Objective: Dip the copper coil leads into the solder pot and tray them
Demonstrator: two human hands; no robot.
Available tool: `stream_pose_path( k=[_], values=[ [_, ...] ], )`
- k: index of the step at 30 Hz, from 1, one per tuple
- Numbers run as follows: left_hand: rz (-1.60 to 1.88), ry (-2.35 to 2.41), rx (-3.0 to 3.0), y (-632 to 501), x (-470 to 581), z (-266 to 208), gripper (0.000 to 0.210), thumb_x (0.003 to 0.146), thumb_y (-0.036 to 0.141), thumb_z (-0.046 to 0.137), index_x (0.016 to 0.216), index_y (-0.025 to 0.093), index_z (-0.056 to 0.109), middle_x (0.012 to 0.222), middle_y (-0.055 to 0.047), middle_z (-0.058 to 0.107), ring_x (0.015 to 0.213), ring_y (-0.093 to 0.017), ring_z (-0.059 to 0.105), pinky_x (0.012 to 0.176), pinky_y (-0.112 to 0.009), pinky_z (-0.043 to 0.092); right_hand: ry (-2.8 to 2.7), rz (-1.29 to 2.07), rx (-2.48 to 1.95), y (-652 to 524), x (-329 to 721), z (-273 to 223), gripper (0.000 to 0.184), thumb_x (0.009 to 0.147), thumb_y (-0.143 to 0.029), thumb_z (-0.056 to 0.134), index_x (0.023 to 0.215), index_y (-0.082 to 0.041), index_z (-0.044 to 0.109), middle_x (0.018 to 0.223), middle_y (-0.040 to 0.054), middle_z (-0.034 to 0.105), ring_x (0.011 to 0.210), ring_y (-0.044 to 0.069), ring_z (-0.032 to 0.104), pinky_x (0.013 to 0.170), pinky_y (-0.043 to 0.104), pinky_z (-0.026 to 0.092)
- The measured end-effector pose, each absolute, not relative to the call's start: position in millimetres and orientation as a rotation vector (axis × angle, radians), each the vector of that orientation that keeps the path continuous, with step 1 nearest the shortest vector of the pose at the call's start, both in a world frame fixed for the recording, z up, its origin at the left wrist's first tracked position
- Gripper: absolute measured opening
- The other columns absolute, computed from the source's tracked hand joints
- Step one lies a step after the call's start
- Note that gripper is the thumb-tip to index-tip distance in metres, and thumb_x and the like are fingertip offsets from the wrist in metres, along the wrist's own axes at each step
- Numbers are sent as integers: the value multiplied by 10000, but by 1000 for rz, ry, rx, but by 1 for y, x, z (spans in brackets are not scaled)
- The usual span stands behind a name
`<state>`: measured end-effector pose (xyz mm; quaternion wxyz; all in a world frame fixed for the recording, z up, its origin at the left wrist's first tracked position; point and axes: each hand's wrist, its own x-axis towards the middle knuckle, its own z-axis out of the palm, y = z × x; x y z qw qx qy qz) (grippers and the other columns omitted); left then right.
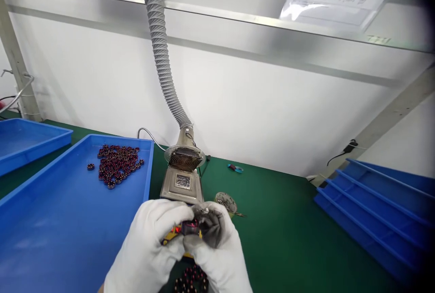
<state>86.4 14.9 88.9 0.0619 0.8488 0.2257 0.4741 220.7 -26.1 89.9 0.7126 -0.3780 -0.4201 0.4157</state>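
Observation:
Both my hands wear white gloves and meet at the lower middle. Between their fingertips is a small dark round coil-like part point(190, 227). My left hand point(149, 243) is closed, its fingertips at the part's left side. My right hand point(220, 243), with grey-stained glove fingers, pinches the part from the right. Behind the hands, a yellow device point(169, 237) with a red lit display is mostly hidden. Below them lies a pile of similar dark parts point(192, 280), partly covered by the gloves.
Ahead stands a metal solder pot point(182, 183) under a fume hose point(161, 52). To the left, a blue tray point(68, 229) holds a heap of dark round parts point(117, 162). A round tin point(226, 202), small cutters point(235, 168) and stacked blue trays point(374, 211) are rightward.

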Motion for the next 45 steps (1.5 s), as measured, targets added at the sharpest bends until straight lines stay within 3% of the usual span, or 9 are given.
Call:
stream_pose_path(
  k=[4, 8, 15, 21, 25, 30, 33, 39, 45],
  values=[
    [1410, 641, 2563, 11, 85, 93, 239, 880, 325, 458, 1107, 253, 474, 991, -36, 650, 907, -175, 607, 763, -338, 535, -1200, 913, -846, -32, 236, 92, 270, 556, -191, 781, 807, -254, 707, 838, 10, 646, 782, 180, 611, 698, 259, 498],
    [1448, 583, 2661, 4, 87, 99, 196, 880, 251, 451, 1062, 200, 502, 948, -56, 657, 866, -186, 606, 726, -353, 526, -1249, 783, -847, -36, 235, 98, 42, 661, -255, 740, 692, -246, 713, 767, 14, 611, 742, 167, 588, 673, 266, 471],
    [1607, 676, 2777, -3, 88, 107, 147, 833, 137, 498, 962, 133, 567, 884, -68, 675, 789, -195, 588, 673, -370, 479, -720, 946, -618, -36, 228, 95, 154, 701, -396, 707, 663, -249, 680, 706, -2, 647, 732, 159, 607, 741, 303, 480],
    [1755, 879, 2767, -4, 85, 106, 172, 801, 143, 551, 970, 144, 585, 931, -69, 686, 857, -204, 592, 737, -376, 471, -931, 875, -858, -36, 225, 88, 208, 731, -340, 697, 909, -233, 706, 906, 52, 719, 820, 185, 657, 786, 293, 520],
    [1704, 923, 2754, -3, 84, 105, 212, 768, 129, 564, 976, 168, 567, 930, -64, 691, 849, -212, 611, 728, -384, 488, -952, 978, -880, -36, 212, 84, 216, 735, -342, 695, 929, -248, 703, 965, 57, 719, 889, 193, 656, 838, 300, 514],
    [1423, 816, 2341, -3, 83, 107, 386, 693, 85, 609, 1028, 271, 562, 992, 10, 673, 902, -162, 621, 795, -300, 524, -708, 1017, -792, -23, 211, 61, 311, 557, -293, 823, 835, -219, 707, 813, 55, 731, 736, 192, 678, 684, 283, 557],
    [1264, 754, 2148, 1, 83, 107, 358, 679, 52, 612, 959, 276, 626, 997, 16, 673, 925, -148, 620, 836, -268, 512, -712, 1018, -739, -18, 212, 58, 254, 546, -257, 830, 762, -225, 701, 730, 26, 723, 668, 155, 672, 628, 230, 550],
    [1260, 612, 1801, 11, 87, 106, 242, 720, 75, 548, 772, 250, 706, 880, -13, 689, 832, -151, 637, 755, -262, 528, -683, 1058, -750, -20, 208, 68, 253, 537, -224, 840, 745, -223, 697, 742, 16, 721, 665, 142, 666, 648, 235, 543],
    [1219, 540, 1338, 5, 90, 104, 143, 673, 95, 574, 669, 204, 666, 791, -10, 640, 733, -139, 614, 643, -229, 521, -678, 1163, -746, -24, 209, 69, 282, 551, -255, 833, 801, -226, 707, 810, 42, 718, 750, 196, 663, 761, 335, 528]
  ],
)
